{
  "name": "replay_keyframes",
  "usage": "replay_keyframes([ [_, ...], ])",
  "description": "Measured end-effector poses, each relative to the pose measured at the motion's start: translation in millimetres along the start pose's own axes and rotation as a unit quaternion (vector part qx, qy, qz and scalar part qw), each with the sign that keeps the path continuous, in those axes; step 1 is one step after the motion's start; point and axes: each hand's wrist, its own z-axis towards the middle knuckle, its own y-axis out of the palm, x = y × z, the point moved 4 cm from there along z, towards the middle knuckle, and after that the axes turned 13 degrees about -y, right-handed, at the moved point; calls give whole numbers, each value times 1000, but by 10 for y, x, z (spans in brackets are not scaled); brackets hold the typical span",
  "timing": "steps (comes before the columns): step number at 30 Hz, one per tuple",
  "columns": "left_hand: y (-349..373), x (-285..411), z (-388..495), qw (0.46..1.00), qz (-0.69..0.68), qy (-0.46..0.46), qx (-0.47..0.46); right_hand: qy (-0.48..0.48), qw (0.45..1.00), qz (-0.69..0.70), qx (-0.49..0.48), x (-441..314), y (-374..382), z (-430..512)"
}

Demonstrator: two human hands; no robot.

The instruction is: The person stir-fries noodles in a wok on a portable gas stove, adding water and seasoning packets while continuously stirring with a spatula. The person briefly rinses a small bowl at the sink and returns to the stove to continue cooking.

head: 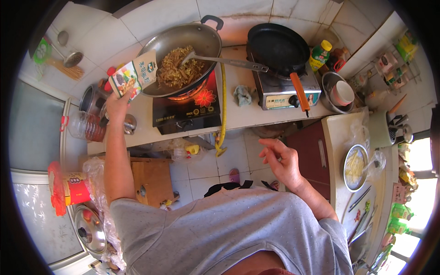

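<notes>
My left hand (118, 103) grips the lower end of a printed seasoning packet (130, 79). The packet's upper end reaches over the left rim of a steel wok (206, 37). Browned shredded food with small yellowish bits (177, 74) lies in the wok. A metal spatula (237, 63) rests with its blade in the food and its handle across the wok's right rim. Under the wok, a black cooktop (185, 115) glows orange. My right hand (282, 160) hangs in front of the counter, fingers loosely bent and apart, holding nothing.
Right of the wok, a black frying pan (278, 48) sits on a gas stove (290, 91), its orange handle pointing towards me. A yellow hose (223, 99) and a grey cloth (242, 95) lie between the burners. A bowl of pale strips (355, 168) stands on the right counter.
</notes>
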Motion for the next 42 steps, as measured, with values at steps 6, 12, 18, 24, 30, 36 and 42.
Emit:
replay_keyframes([
  [6, -10, -96, 50, 1000, -17, -3, 10, 3, 1000, -3, -8, -7, 0, -15],
  [12, -58, -137, 88, 998, -54, -10, 22, 20, 1000, -13, -21, -37, -8, -43],
  [18, 0, -36, 42, 999, -27, -17, 24, -1, 1000, -9, 5, 3, 14, -32],
  [24, 15, -68, 70, 998, -59, -18, 14, -1, 1000, 3, 9, 7, 19, -32],
  [30, -13, -129, 77, 997, -77, -21, 15, 0, 1000, -3, 4, -27, 4, -36],
  [36, 13, -174, -22, 993, -102, -14, 52, 0, 1000, -5, -5, -13, 1, -66],
  [42, 37, -175, -44, 990, -127, -38, 45, 3, 1000, 0, -7, -4, -20, -97],
])
